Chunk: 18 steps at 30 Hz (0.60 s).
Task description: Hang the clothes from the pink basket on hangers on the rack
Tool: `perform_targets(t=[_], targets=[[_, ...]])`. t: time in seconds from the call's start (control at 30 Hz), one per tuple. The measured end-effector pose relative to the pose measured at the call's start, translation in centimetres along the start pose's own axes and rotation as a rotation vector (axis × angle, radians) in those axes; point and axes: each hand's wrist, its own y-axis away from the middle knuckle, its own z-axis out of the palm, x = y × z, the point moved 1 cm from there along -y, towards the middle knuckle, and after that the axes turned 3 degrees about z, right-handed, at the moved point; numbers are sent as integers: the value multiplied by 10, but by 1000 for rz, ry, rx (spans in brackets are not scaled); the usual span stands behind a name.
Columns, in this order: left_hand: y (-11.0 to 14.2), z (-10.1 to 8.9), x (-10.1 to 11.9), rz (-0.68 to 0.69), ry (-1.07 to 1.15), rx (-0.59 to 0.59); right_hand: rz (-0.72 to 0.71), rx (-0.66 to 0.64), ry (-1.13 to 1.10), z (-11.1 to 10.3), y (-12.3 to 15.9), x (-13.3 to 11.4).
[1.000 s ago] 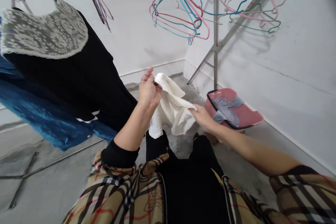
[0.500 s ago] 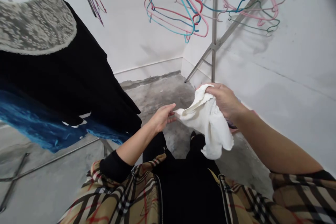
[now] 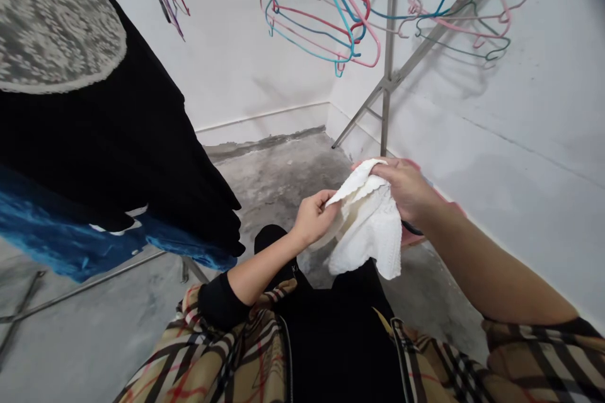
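The white cloth (image 3: pixel 371 230) was right of centre in the frame, held up off the floor. It was soft and limp, with a fine bumpy texture and a slightly wavy edge. Its upper edge slanted from a pinched corner at the lower left to a bunched part at the upper right. Below, it hung in loose, uneven folds, partly open, with a creamier tone inside and the lower right portion drooping furthest.

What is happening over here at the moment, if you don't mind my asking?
A person holds a white cloth between the left hand and the right hand, above a concrete floor. Black clothing hangs at the left, and bare hangers hang ahead. A pink basket sits partly hidden behind the right hand.
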Motion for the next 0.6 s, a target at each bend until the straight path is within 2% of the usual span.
perform_targets(t=[0.13, 0.27, 0.47, 0.53, 0.6], targets=[[-9, -23, -8, 103, -334, 86, 76, 3, -95, -5, 1, -1], [-14, -58, -5, 76, -587, 193, 93, 18, -114, -8, 2, -3], [-18, -105, 7, 57, -592, 338, 46, 17, 6, -15, -6, 3], [-18, -115, 11, 87, -575, 430, 0, -4, 100, -18, -11, 5], [-16, -123, 18, 95, -467, 504, -60, -26, 251, -21, -15, 4]])
